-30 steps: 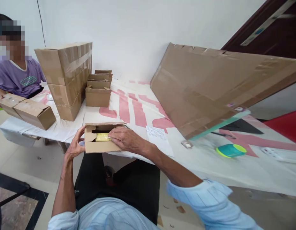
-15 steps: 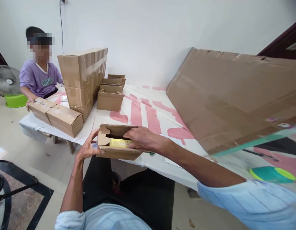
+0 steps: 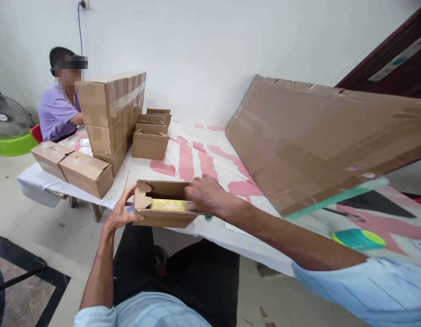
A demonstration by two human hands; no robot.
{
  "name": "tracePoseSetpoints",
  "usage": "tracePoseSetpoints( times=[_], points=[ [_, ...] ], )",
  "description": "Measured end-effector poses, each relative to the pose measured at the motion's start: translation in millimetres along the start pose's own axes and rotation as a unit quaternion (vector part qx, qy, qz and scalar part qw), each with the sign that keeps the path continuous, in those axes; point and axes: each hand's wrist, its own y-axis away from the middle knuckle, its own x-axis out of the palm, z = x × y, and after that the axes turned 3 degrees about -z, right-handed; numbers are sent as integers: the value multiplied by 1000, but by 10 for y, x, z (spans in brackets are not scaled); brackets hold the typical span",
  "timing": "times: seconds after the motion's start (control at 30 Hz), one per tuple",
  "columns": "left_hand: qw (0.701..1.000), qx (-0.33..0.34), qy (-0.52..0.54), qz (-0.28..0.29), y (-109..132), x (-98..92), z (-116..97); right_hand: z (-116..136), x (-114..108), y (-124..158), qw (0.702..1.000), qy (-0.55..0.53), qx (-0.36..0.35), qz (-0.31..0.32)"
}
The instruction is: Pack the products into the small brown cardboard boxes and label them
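A small open cardboard box (image 3: pixel 161 217) rests at the near edge of the white table (image 3: pixel 210 227), with a yellow packet (image 3: pixel 167 205) lying inside it. My left hand (image 3: pixel 120 211) grips the box's left end, thumb on the side flap. My right hand (image 3: pixel 205 195) is curled over the box's right end, fingers closed on its rim and flap.
A stack of taped cartons (image 3: pixel 110 116) and several small boxes (image 3: pixel 151 141) stand at the back left. Two closed boxes (image 3: pixel 72 165) lie at the left table edge near a seated person (image 3: pixel 58 113). A large cardboard sheet (image 3: pixel 326 136) leans at right, above a teal lid (image 3: pixel 358 238).
My right hand has slid from over the yellow packet to the box's right end. The box has turned slightly; the packet now shows fully. My view has shifted left.
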Motion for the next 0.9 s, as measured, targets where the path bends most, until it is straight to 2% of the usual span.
tracePoseSetpoints(
  times=[0.17,0.4,0.5,0.67,0.77,0.9],
  points=[
    [1000,1,6,1,-25,9,-1,92,-57,22,999,17,-44,-14],
    [1000,-4,14,7,-33,-8,-44,96,-178,25,997,-9,-47,65],
    [1000,-1,22,7,-34,-8,-40,38,-168,39,996,-28,-52,72],
    [1000,-2,30,8,-42,6,-59,-114,-139,-20,985,-121,-54,111],
    [999,-5,33,11,-45,14,-69,-129,-147,-91,981,-132,-44,135],
    [999,-5,38,17,-52,19,-70,-107,-139,-131,977,-140,-66,146]
  ],
)
